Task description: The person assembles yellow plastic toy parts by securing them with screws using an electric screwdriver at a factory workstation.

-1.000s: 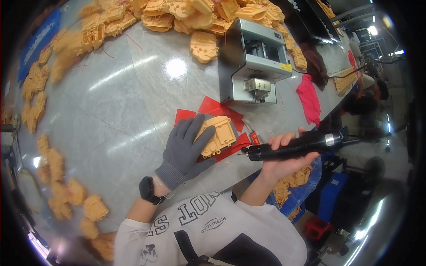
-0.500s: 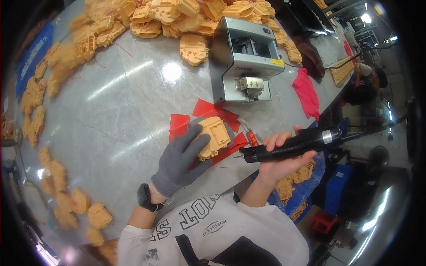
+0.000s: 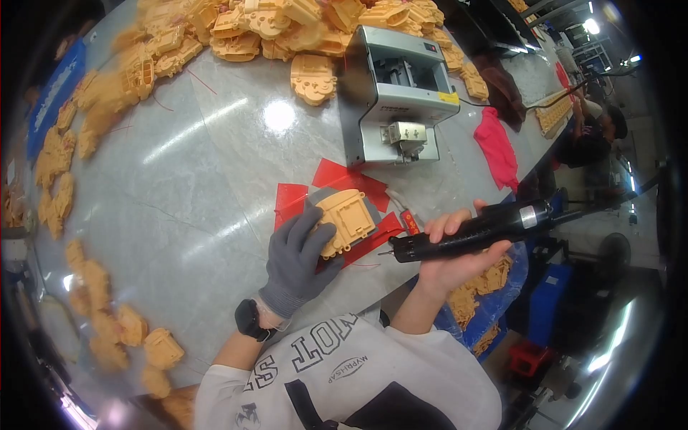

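My left hand (image 3: 299, 256), in a grey glove, grips a yellow plastic housing (image 3: 350, 218) by its left side, with its recessed face turned up. The housing is over a dark block ringed by red sheets (image 3: 289, 201) on the table. My bare right hand (image 3: 459, 261) is wrapped round a black electric screwdriver (image 3: 466, 235). Its thin bit points left and stays a short way to the right of the housing, not touching it. A small red-handled tool (image 3: 408, 221) lies between the housing and the screwdriver.
A grey screw feeder machine (image 3: 398, 100) stands behind my hands. Yellow housings (image 3: 272, 21) are heaped at the back, and more line the left edge. A pink cloth (image 3: 496, 149) lies to the right. Below the table's right edge, a blue-lined bin (image 3: 514, 287) holds more yellow parts.
My left hand has shifted slightly to the right at the wrist, still gripping the housing. The screwdriver in my right hand has stayed almost where it was.
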`<move>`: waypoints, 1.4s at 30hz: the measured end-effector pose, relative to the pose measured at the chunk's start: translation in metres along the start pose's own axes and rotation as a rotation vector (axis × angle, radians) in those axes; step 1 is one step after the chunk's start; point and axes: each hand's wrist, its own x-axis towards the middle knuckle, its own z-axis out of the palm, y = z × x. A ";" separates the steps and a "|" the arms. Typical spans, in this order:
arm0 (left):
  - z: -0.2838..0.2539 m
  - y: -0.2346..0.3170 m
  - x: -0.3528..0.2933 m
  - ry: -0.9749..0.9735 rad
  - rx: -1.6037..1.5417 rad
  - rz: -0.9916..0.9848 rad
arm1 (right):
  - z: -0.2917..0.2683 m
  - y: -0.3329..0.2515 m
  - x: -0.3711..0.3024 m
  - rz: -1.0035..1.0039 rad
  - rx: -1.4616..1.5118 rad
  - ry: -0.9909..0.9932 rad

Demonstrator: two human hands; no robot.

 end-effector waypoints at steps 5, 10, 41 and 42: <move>-0.008 0.005 -0.002 -0.046 -0.032 -0.021 | -0.001 0.001 0.001 -0.005 -0.004 -0.004; -0.024 0.029 0.005 0.069 0.061 0.123 | 0.006 -0.009 0.019 -0.140 -0.003 -0.016; -0.005 -0.006 -0.011 0.123 -0.233 0.003 | 0.067 0.030 0.101 -0.297 -0.421 -0.188; -0.006 -0.007 -0.011 0.130 -0.229 0.001 | 0.064 0.030 0.097 -0.283 -0.415 -0.190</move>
